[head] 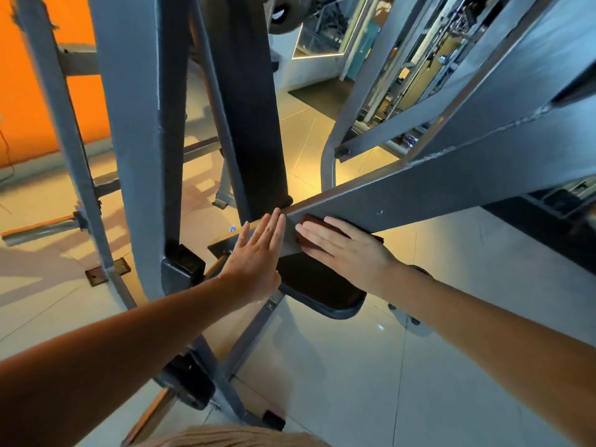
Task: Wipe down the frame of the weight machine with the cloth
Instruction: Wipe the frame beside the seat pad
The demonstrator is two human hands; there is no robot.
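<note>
Scene: a person leans over a grey weight machine on a tiled floor point(451, 317), an orange wall far left.
Cloth: a dark red cloth point(312, 220) lies flat against the near face of the slanting frame beam point(419, 201), close to its lower end.
Right hand: the right hand point(342, 250) presses the cloth to the beam, fingers straight and together.
Left hand: the left hand point(258, 253) rests flat on the beam's end, fingers straight, holding nothing.
Progress: wiping looks under way on this beam's lower end; no clean or dirty patches can be told apart.
Left: likely the beam's upper run, the uprights point(135, 124) and the far frame.
</note>
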